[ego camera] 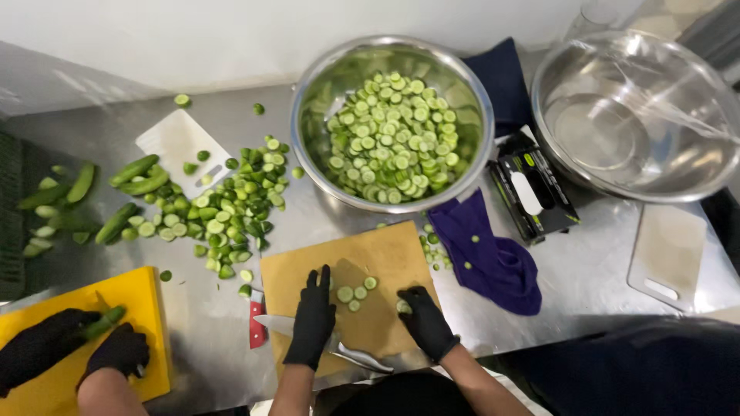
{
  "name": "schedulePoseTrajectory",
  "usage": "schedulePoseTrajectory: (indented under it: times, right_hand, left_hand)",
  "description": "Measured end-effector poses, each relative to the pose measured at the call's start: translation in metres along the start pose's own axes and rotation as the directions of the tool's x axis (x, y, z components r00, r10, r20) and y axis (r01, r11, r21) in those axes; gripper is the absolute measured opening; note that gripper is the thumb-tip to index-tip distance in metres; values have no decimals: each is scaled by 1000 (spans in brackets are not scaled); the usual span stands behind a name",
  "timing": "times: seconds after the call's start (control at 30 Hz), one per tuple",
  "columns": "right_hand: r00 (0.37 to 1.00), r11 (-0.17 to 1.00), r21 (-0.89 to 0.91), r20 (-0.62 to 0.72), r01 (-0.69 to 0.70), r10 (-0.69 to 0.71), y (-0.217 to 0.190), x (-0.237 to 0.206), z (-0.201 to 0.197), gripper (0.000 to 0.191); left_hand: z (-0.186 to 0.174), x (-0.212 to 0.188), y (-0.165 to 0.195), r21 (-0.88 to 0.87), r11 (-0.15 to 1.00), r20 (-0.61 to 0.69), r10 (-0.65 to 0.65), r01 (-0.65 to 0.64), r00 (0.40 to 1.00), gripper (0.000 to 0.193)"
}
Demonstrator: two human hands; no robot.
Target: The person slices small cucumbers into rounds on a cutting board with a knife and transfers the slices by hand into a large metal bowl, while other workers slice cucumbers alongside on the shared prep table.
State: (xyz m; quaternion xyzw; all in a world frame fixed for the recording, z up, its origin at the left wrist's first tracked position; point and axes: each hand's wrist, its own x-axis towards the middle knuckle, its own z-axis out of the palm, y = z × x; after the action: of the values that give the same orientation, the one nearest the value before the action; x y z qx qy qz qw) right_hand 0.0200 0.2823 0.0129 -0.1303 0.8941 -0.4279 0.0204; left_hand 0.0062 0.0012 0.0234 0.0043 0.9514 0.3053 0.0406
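Note:
My left hand (pixel 313 320), in a black glove, lies flat with its fingers straight across a knife (pixel 351 354) on the brown cutting board (pixel 385 254). The blade points left and the handle points right. My right hand (pixel 425 322), also gloved, is curled at the board's right edge, its fingertips on a cucumber slice (pixel 402 306). Three cut slices (pixel 354 293) lie on the board between my hands. A large steel bowl (pixel 308 92) behind the board is filled with cucumber slices (pixel 393 139).
A co-worker's gloved hands (pixel 77 350) hold a cucumber on a yellow board (pixel 139 293) at the left. Whole cucumbers (pixel 135 173) and cut ends (pixel 231 208) lie on the steel counter. A purple cloth (pixel 493 262), a black box (pixel 532 192), a second steel bowl (pixel 640 108) and a white board (pixel 669 254) sit at the right.

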Motion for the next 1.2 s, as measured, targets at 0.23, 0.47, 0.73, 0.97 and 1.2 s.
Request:
schedulePoseTrajectory:
  times: [0.23,0.47,0.73,0.97,1.2]
  right_hand:
    - [990,994,-89,121,-60,70,-5,2,-3,29]
    - [914,788,474,288,-394,284,7,92,-48,21]
    - [890,889,-146,221,434,-398,-57,87,8,56]
    - [898,801,-463,394,378,-195,-79,61,40,53]
    - [956,926,-316,269,205,-120,-53,54,31,53]
  left_hand:
    - [-5,18,0,43,997,16,60,-61,998,65]
    - [-23,15,-3,-58,985,-71,159,-164,985,46]
    - [-49,26,-17,-727,635,64,-313,259,948,29]
    - [-74,82,25,-954,229,125,-278,192,953,36]
    - [-79,158,80,-358,909,-554,-22,-214,832,56]
